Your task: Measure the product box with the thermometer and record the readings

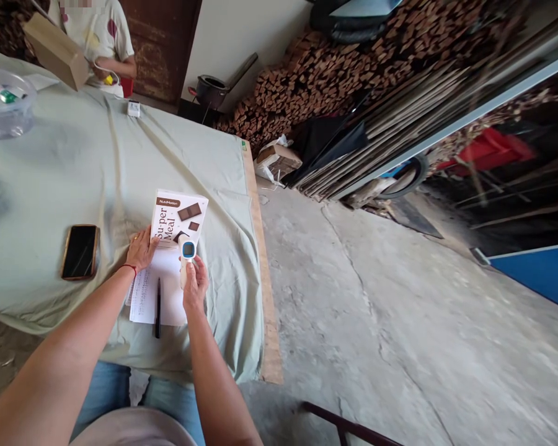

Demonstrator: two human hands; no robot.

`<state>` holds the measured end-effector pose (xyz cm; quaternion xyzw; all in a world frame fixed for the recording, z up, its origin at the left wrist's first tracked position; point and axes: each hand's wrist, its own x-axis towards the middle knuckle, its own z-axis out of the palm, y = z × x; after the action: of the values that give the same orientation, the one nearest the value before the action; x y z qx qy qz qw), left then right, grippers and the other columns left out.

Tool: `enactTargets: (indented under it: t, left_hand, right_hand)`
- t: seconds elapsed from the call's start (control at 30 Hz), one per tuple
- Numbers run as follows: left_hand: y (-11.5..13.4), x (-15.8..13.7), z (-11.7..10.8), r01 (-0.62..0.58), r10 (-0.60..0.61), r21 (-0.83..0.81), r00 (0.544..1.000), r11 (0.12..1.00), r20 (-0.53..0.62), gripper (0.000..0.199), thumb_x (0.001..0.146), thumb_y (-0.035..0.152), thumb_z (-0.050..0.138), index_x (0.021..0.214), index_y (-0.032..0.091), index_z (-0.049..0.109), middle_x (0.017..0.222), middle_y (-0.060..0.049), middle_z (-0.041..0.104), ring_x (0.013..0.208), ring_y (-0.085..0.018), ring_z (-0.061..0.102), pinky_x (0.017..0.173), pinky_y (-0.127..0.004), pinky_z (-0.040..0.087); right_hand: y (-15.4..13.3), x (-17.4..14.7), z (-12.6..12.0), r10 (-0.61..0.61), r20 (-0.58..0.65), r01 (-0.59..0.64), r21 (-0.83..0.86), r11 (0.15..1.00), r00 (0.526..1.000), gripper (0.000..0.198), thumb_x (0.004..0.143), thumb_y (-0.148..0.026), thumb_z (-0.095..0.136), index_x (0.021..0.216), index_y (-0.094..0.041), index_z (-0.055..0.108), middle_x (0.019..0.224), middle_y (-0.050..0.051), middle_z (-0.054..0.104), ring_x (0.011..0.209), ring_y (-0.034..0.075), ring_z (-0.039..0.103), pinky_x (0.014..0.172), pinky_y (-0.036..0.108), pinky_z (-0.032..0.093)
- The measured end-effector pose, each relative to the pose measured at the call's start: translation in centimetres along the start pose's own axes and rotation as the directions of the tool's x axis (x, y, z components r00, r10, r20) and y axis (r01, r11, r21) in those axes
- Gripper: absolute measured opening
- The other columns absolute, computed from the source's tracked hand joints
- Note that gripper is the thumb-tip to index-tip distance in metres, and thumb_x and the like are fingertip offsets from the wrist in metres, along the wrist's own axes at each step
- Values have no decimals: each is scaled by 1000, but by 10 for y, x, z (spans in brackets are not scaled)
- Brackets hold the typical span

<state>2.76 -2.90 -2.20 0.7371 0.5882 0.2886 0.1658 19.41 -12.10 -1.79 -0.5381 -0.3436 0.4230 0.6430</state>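
Note:
A white and brown Su-per Meal box point(186, 207) stands on the cloth just beyond some written sheets of paper point(167, 291). My left hand point(142, 249) grips the box's lower left edge, its thumb at the front; part of its grasp is hidden. In my right hand point(195, 282) is a white handheld infrared thermometer point(188, 249) with a blue-rimmed screen, held up in front of the box's lower part. A black pen point(158, 310) lies across the sheets, between my forearms. To the left of my left hand, a smartphone point(80, 252) lies with its dark screen up.
The pale green tablecloth point(223, 248) covers a table with a bare wooden right edge point(270, 347). Across it, a person point(105, 37) holds a cardboard box point(58, 52). A clear plastic tub point(9, 118) and a small white item point(133, 109) sit farther back. Stacked firewood point(297, 80) lines the wall.

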Motion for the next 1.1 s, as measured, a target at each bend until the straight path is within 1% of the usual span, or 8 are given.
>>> enactTargets:
  t: [0.17, 0.5, 0.6, 0.67, 0.77, 0.87, 1.0, 1.1]
  left_hand:
    - [3, 0, -3, 28, -28, -4, 999, 1000, 25, 65, 104, 57, 24, 149, 15, 42, 142, -17, 59, 134, -32, 53, 114, -50, 36]
    - [1, 2, 0, 20, -20, -10, 1000, 1000, 18, 65, 101, 56, 34, 148, 12, 40, 141, -20, 59, 134, -33, 52, 116, -52, 35]
    - [3, 2, 0, 17, -17, -12, 1000, 1000, 19, 69, 98, 54, 41, 151, 10, 36, 148, -21, 53, 140, -35, 47, 117, -54, 33]
    - [4, 3, 0, 12, -12, -11, 999, 1000, 30, 70, 96, 51, 45, 152, 11, 35, 151, -20, 51, 142, -36, 45, 118, -54, 32]
    - [7, 5, 1, 12, -11, -12, 999, 1000, 47, 66, 94, 44, 50, 152, 16, 36, 153, -17, 50, 145, -33, 42, 121, -51, 30]
    - [8, 7, 2, -1, 0, 15, 996, 1000, 85, 74, 86, 35, 60, 153, 15, 34, 156, -17, 46, 148, -34, 38, 123, -52, 27]
    - [10, -1, -4, -23, 13, 60, 985, 998, 169, 80, 81, 30, 64, 152, 9, 34, 156, -21, 43, 149, -36, 34, 124, -53, 24]
    - [9, -22, -14, -78, 61, 79, 979, 994, 197, 67, 85, 31, 62, 147, 13, 43, 156, -19, 43, 148, -36, 34, 124, -55, 23]
  right_hand:
    - [-2, -1, 2, 31, 4, -31, 45, 999, 1000, 61, 85, -60, 61, 128, -18, 56, 106, 12, 75, 89, 20, 70, 79, 34, 53]
    - [-1, -3, 1, 18, 1, -18, -31, 999, 1000, 62, 86, -64, 56, 127, -17, 59, 110, 13, 74, 89, 20, 69, 75, 32, 53]
    - [3, -10, -16, -23, 37, 30, -179, 983, 999, 58, 88, -62, 55, 124, -16, 62, 104, 11, 74, 88, 20, 68, 77, 33, 52]
    - [5, -17, -32, -75, 85, 103, -394, 913, 994, 52, 88, -60, 58, 118, -17, 66, 103, 11, 73, 90, 22, 66, 80, 35, 52]
    - [4, -27, -51, -209, 134, 242, -691, 681, 969, 38, 91, -51, 60, 110, -20, 69, 117, 15, 69, 106, 27, 61, 91, 43, 49]
    - [0, -37, -51, -313, 212, 349, -799, 490, 926, 24, 94, -41, 61, 105, -22, 70, 126, 17, 63, 112, 29, 58, 96, 47, 47]
    - [2, -54, -30, -169, 438, 467, -785, 406, 883, 18, 91, -35, 65, 102, -22, 71, 97, 10, 69, 86, 23, 63, 79, 34, 50]
    - [8, -63, -21, -73, 491, 483, -802, 350, 868, 29, 90, -27, 62, 117, -22, 70, 91, 8, 68, 76, 21, 63, 67, 28, 48]
